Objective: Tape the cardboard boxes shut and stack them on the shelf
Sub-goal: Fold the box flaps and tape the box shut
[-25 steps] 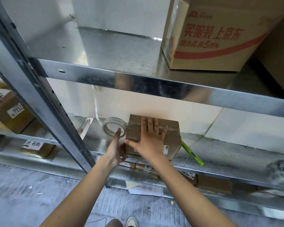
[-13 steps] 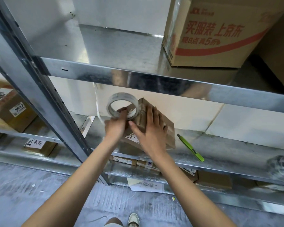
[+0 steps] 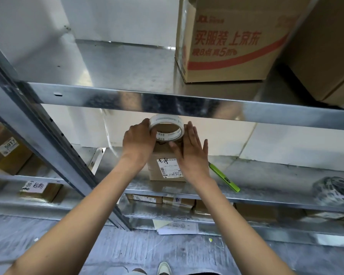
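Note:
A small brown cardboard box (image 3: 168,169) with a white shipping label stands on end on the middle metal shelf (image 3: 266,187). My left hand (image 3: 139,141) grips a roll of clear tape (image 3: 167,129) and holds it against the box's top edge. My right hand (image 3: 191,147) lies flat with straight fingers against the box's right side and upper face, steadying it. The top of the box is hidden behind the tape roll and both hands.
A green utility knife (image 3: 224,177) lies on the shelf just right of the box. A patterned bundle (image 3: 334,191) sits at the far right. A large printed carton (image 3: 234,38) stands on the upper shelf. More boxes (image 3: 161,199) fill the lower shelf and the left bay (image 3: 6,149).
The box was tipped from lying flat to standing on end. My left hand picked up the tape roll from the shelf and brought it to the box's top.

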Available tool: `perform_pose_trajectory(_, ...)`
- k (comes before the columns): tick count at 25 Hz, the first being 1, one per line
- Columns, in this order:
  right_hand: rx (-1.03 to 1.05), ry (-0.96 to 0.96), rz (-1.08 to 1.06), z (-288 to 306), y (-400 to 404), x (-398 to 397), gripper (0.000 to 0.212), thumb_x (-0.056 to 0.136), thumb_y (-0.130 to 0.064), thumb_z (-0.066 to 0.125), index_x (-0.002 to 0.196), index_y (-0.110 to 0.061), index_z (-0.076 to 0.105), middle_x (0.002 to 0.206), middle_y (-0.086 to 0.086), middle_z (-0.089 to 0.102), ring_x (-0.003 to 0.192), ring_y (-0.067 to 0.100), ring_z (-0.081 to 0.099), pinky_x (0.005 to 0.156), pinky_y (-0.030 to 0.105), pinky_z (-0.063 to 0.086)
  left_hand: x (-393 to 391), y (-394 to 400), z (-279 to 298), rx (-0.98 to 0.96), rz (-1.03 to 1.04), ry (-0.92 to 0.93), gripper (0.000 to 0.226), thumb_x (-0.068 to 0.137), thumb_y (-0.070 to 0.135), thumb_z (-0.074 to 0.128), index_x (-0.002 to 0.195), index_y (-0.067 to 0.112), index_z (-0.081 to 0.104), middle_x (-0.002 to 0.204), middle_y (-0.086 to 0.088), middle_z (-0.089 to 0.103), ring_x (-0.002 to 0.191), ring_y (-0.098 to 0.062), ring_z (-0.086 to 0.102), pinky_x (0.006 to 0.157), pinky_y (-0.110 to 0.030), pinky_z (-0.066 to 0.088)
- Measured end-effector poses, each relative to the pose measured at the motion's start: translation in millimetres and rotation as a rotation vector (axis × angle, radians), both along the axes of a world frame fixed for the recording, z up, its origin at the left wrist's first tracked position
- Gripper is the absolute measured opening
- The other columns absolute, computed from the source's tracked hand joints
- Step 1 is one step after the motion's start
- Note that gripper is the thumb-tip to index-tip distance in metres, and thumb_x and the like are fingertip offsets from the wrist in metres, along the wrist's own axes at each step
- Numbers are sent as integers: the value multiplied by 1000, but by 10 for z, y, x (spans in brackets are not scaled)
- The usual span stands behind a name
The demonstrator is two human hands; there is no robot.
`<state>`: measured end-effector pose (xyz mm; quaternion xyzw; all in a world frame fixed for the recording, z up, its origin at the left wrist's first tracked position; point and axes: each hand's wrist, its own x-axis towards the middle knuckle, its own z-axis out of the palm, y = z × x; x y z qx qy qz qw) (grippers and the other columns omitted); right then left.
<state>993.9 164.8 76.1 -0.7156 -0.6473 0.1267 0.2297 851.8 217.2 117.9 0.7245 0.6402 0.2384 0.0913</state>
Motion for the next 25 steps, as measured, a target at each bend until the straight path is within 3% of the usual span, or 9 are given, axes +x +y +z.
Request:
perform_pose_trajectory(3,-93,-153,1,8,44,83,85,89,-71,21,153,-21,-4,160,-6,-9,145,9,-14,116,48,-12,62,40,6,2,-14,78,33,99,36,40,106,8,55,98,-21,66,91,-41,59,69,-37,37)
perform_pose_trajectory(7,-144,-236,10,43,198,136,96,80,-81,17,153,-20,6,161,-4,-2,145,10,-14,114,54,-14,79,94,-14,-170,-8,-84,49,91,57,45,111,14,59,99,-11,67,97,-34,59,73,-34,40)
perform_pose_trajectory(12,-159,-211,-8,38,165,116,98,79,-82,18,153,-20,-2,160,-5,-7,145,9,-15,114,56,-13,78,49,-103,-67,17,-189,26,95,32,43,99,10,57,91,-14,66,87,-36,58,69,-36,38)
perform_pose_trajectory(15,-172,-224,10,57,145,115,101,78,-84,16,152,-19,-5,160,-5,-9,145,10,-18,113,57,-13,-58,51,-177,-39,60,-389,11,96,21,42,98,11,39,73,-12,56,73,-38,57,61,-41,43)
perform_pose_trajectory(17,-180,-252,0,84,156,124,103,77,-85,14,152,-18,-5,160,-4,-8,144,11,-19,112,59,-15,-123,24,-245,-16,36,-456,9,97,20,39,96,17,31,70,-10,54,66,-38,59,59,-49,51)
perform_pose_trajectory(19,-197,-316,-21,123,179,84,107,75,-86,13,153,-14,-2,161,0,-7,144,14,-21,110,61,-16,-110,14,-242,-13,30,-421,11,97,25,41,96,19,32,72,-9,55,67,-35,57,61,-44,50)
perform_pose_trajectory(22,-159,-313,-15,110,144,-132,110,76,-83,29,153,-10,2,161,6,-4,146,20,-14,111,63,-7,-15,18,-170,-52,67,-241,31,95,43,46,99,13,48,84,-8,62,80,-32,55,68,-34,36)
perform_pose_trajectory(25,-99,-280,-34,64,55,-251,116,70,-83,42,152,-9,8,160,9,0,147,25,-4,112,63,11,10,-12,-162,-40,61,-259,30,97,36,44,103,9,56,100,-15,67,95,-37,58,71,-33,33)
